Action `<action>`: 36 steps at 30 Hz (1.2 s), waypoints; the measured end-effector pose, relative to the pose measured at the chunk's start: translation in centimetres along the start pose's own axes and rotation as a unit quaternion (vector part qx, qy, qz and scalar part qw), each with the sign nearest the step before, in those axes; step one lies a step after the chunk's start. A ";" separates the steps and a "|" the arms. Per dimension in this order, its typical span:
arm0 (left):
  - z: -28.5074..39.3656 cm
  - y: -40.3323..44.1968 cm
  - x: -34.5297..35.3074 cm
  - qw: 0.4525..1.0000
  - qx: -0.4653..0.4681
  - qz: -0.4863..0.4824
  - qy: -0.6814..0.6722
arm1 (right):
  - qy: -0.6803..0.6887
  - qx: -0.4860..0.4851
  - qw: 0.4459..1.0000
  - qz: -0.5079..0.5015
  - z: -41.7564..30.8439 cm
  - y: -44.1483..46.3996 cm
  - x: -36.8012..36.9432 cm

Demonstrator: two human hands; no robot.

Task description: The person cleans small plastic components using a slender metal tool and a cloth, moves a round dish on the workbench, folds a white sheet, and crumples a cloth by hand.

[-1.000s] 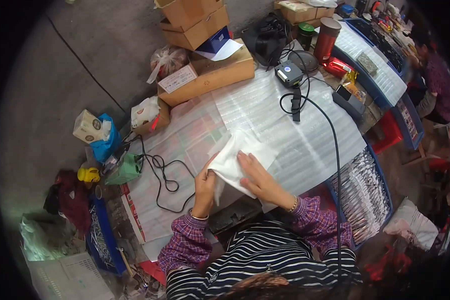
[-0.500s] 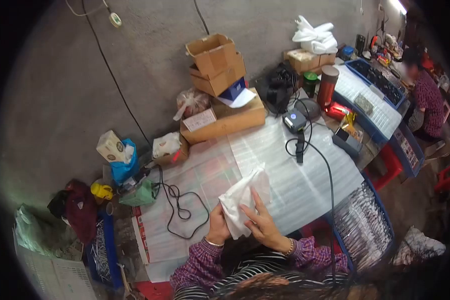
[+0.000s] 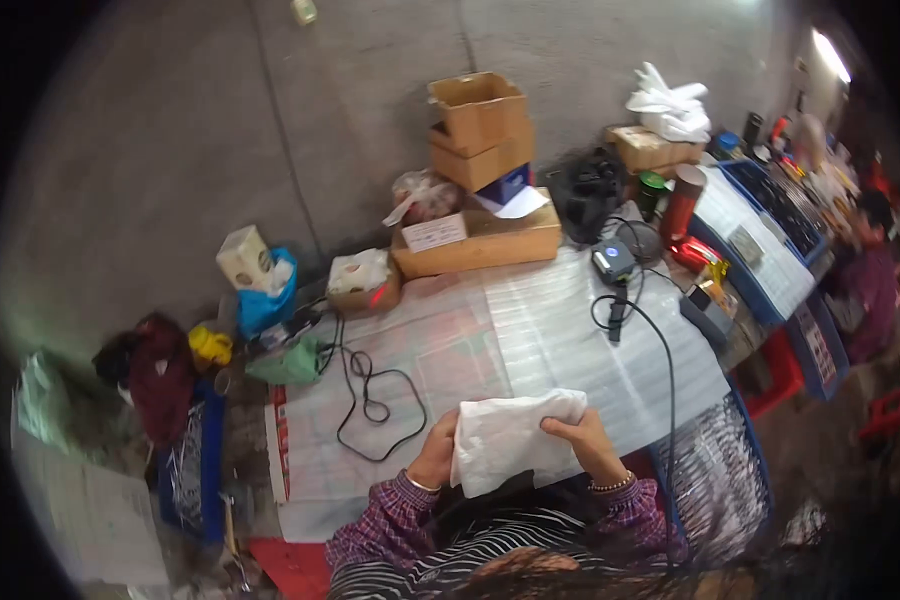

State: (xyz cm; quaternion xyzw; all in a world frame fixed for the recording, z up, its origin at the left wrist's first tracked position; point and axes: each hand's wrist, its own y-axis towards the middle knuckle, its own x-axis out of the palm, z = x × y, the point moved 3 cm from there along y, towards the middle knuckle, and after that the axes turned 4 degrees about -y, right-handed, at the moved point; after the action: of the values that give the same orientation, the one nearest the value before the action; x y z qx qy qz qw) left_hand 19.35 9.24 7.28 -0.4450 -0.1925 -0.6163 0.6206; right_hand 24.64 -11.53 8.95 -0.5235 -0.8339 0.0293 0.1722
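Note:
A soft white cloth [image 3: 515,445], possibly tissue, is stretched out between my two hands over the front of the table. My left hand [image 3: 435,452] is closed on its left edge, with the fingers mostly behind it. Its upper right corner is pinched by my right hand [image 3: 592,445], the thumb lying on top. Beneath and beyond the cloth is the table's white foam sheeting [image 3: 560,330]. To the left, a black cable [image 3: 365,400] lies looped on the sheeting.
Cardboard boxes [image 3: 480,245] are stacked at the back wall. A black device on a strap [image 3: 613,262] lies right of centre with its cord. Blue bins of metal parts flank me, left [image 3: 198,470] and right [image 3: 715,470]. Another person [image 3: 865,285] sits at the far right.
The cloth was bunched and upright; now it is spread into a wide, flatter piece. My right hand has moved right to its edge. The head view has shifted a little.

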 end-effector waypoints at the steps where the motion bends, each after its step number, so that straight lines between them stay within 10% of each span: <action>1: -0.1 0.0 0.5 1.000 0.002 0.003 0.004 | 0.011 0.003 1.000 0.011 -0.2 -0.1 0.2; 8: 1.1 -2.0 0.3 0.997 0.019 -0.041 -0.057 | -0.024 -0.020 0.998 0.060 -0.3 0.2 -0.1; 15: -0.4 -1.9 -1.0 0.946 0.117 -0.012 0.303 | -0.068 -0.027 0.997 0.013 -0.3 0.8 0.9; 23: -1.5 -2.1 0.2 0.975 -0.061 -0.187 0.101 | 0.050 0.058 0.977 -0.197 3.4 1.6 1.8; 36: -1.9 -0.1 0.6 0.980 0.119 -0.061 0.146 | -0.050 0.001 0.989 -0.137 2.2 0.4 5.5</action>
State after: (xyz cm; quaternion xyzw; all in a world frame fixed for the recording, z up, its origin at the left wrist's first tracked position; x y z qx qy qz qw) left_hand 18.72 7.38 6.74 -0.2604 -0.1981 -0.6839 0.6521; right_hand 22.13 -6.19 8.16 -0.4023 -0.9052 0.0325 0.1333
